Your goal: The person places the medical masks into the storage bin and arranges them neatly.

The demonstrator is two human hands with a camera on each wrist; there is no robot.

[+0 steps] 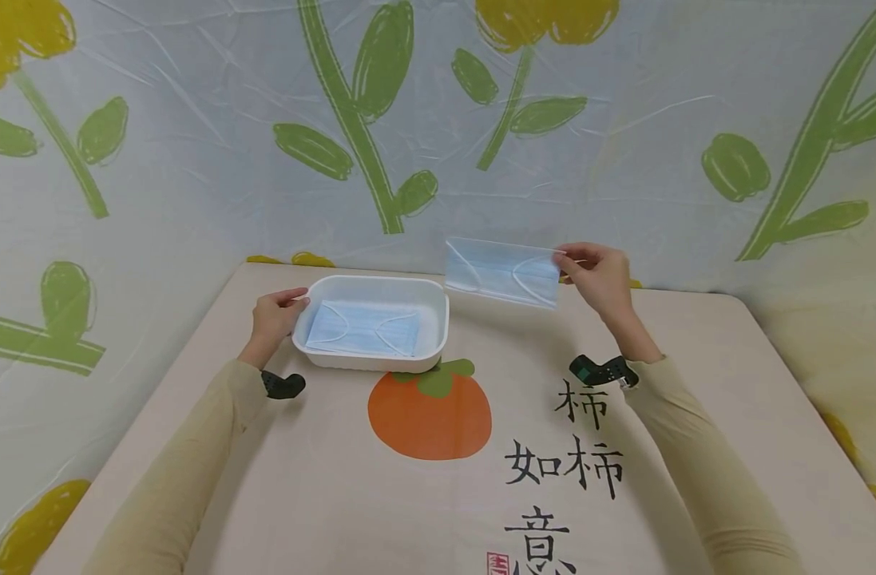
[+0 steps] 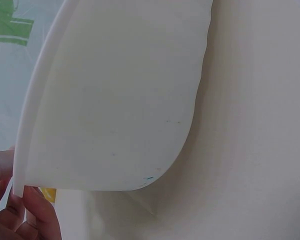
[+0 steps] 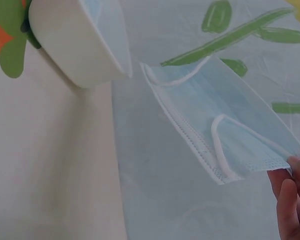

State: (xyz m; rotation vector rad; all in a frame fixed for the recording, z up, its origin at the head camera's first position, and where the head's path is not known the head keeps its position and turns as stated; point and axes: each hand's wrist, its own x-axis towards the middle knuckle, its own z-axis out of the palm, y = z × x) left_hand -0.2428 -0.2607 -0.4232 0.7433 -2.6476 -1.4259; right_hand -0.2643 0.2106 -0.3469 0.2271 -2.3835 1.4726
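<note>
My right hand pinches a light-blue face mask by one corner and holds it up above the table, right of a white plastic tray. White ear loops show on the mask in the right wrist view. Another blue face mask lies flat inside the tray, its loops on top. With fingers and thumb at the rim, my left hand grips the tray's left end. In the left wrist view the tray's outer wall fills much of the picture, and the fingers hold its edge.
A pale tablecloth carries a printed orange persimmon and black characters. Behind the table hangs a curtain with green stems and yellow flowers. Dark devices are strapped at the left wrist and right wrist.
</note>
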